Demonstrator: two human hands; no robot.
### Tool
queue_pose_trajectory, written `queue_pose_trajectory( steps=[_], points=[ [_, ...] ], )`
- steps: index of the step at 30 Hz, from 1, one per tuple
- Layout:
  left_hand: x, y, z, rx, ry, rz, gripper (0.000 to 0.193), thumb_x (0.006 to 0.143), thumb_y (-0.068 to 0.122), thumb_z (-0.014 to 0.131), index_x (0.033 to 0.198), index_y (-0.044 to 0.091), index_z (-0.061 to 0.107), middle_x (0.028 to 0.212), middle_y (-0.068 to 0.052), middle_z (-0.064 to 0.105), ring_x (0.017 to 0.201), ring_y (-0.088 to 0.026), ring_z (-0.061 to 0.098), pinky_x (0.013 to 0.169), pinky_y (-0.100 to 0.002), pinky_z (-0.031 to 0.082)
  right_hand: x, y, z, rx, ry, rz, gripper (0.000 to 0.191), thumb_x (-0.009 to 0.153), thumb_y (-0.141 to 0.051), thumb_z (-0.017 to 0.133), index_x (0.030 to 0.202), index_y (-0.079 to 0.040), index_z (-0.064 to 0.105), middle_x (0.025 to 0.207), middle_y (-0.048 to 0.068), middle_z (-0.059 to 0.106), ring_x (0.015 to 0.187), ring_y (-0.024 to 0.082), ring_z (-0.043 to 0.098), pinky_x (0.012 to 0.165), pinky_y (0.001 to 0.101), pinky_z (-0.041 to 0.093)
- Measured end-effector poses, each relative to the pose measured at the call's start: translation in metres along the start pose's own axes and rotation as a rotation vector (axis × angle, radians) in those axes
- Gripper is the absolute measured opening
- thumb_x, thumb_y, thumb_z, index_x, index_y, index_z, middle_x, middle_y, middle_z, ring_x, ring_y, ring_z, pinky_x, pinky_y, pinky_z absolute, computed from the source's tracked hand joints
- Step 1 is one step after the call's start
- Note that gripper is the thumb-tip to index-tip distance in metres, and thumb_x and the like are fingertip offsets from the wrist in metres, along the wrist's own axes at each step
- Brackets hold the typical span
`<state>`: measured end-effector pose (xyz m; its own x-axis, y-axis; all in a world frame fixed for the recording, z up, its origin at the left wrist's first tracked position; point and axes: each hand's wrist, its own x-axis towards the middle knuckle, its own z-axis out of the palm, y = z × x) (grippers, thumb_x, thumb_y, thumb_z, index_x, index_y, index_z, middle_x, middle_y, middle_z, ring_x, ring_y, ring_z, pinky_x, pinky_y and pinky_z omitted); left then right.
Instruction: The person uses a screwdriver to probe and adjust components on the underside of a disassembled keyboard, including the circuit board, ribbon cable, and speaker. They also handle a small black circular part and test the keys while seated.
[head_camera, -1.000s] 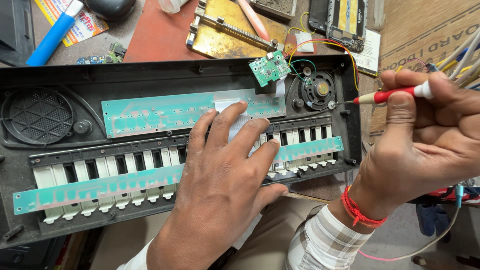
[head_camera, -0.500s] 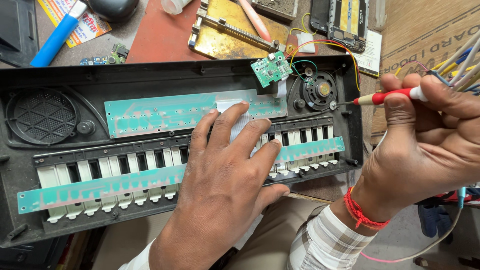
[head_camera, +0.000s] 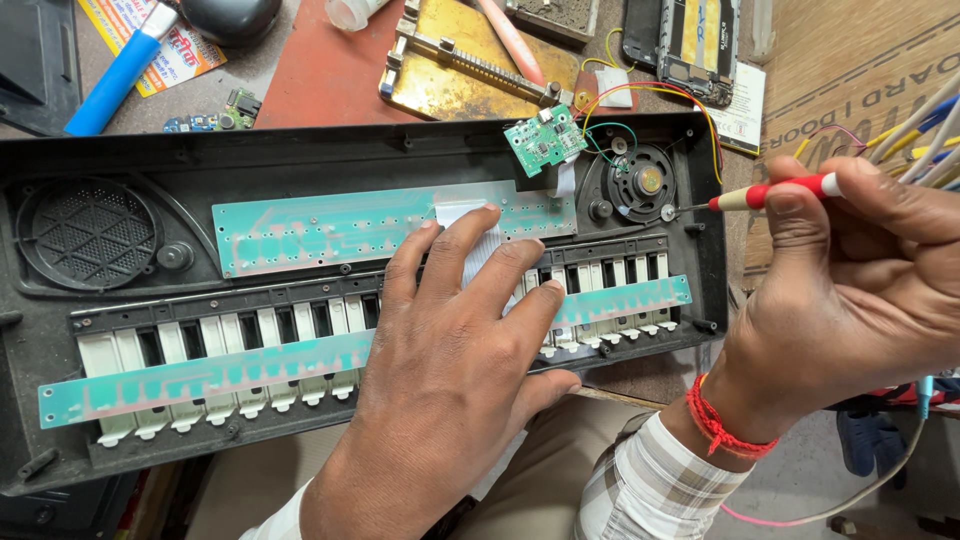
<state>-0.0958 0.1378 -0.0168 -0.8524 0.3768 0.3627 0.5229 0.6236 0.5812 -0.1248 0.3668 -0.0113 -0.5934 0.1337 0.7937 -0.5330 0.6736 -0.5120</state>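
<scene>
An opened black keyboard casing (head_camera: 300, 160) lies upside down in front of me, with pale green circuit strips (head_camera: 330, 228) and white key backs (head_camera: 200, 345) showing. My left hand (head_camera: 450, 360) rests flat on the casing, fingers spread over a white ribbon cable (head_camera: 470, 235) and the keys. My right hand (head_camera: 850, 290) grips a red-and-white screwdriver (head_camera: 780, 190); its tip touches a screw beside the small round speaker (head_camera: 640, 185). A small green circuit board (head_camera: 543, 140) sits loose above the speaker on thin coloured wires.
Behind the casing lie a brass-coloured metal jig (head_camera: 470, 60), a blue-handled tool (head_camera: 115, 70), a small phone board (head_camera: 215, 115), a dismantled phone (head_camera: 695, 45) and a red mat (head_camera: 320, 60). Loose cables (head_camera: 920, 125) hang at the right. Cardboard (head_camera: 850, 70) lies at the back right.
The view has shifted slightly. My right hand has come a little lower, keeping the screwdriver tip by the speaker. My left hand stays pressed on the casing.
</scene>
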Motion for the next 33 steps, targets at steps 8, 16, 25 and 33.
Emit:
queue_pose_trajectory(
  steps=[8,16,25,33],
  points=[
    [0.0002,-0.0001,-0.0013,0.002,0.002,0.004,0.058,0.068,0.043,0.084,0.112,0.007,0.074,0.133,-0.016,0.061,0.14,-0.04,0.041,0.119,-0.063,0.021,-0.002,-0.0035,0.0009,0.076,-0.021,0.038,0.023,0.118,0.025,0.061,0.13,0.009,0.05,0.123,0.023,0.064,0.112,0.029,0.074,0.103,0.0323,0.064],
    [0.0,0.0004,-0.0018,0.013,-0.003,0.008,0.059,0.068,0.043,0.084,0.113,0.007,0.073,0.134,-0.015,0.061,0.141,-0.039,0.041,0.119,-0.061,0.021,0.0009,-0.0066,0.0037,0.092,-0.036,0.031,0.025,0.113,0.021,0.058,0.131,0.006,0.049,0.123,0.022,0.064,0.113,0.029,0.074,0.102,0.0315,0.065],
    [-0.001,-0.0006,-0.0016,-0.005,0.024,0.02,0.058,0.069,0.044,0.083,0.112,0.006,0.073,0.134,-0.017,0.06,0.141,-0.039,0.04,0.119,-0.062,0.02,0.0006,-0.0077,0.0015,0.051,-0.066,-0.006,0.028,0.11,0.019,0.06,0.132,0.006,0.051,0.124,0.021,0.064,0.107,0.025,0.071,0.098,0.0324,0.063],
    [0.0006,0.0007,-0.0024,-0.007,0.0,-0.006,0.059,0.067,0.042,0.084,0.112,0.006,0.073,0.133,-0.016,0.061,0.141,-0.039,0.041,0.12,-0.062,0.02,-0.0023,-0.0016,0.0022,0.005,0.032,-0.026,0.026,0.104,0.018,0.071,0.125,0.01,0.058,0.113,0.021,0.068,0.1,0.024,0.072,0.098,0.0359,0.071]
  ],
)
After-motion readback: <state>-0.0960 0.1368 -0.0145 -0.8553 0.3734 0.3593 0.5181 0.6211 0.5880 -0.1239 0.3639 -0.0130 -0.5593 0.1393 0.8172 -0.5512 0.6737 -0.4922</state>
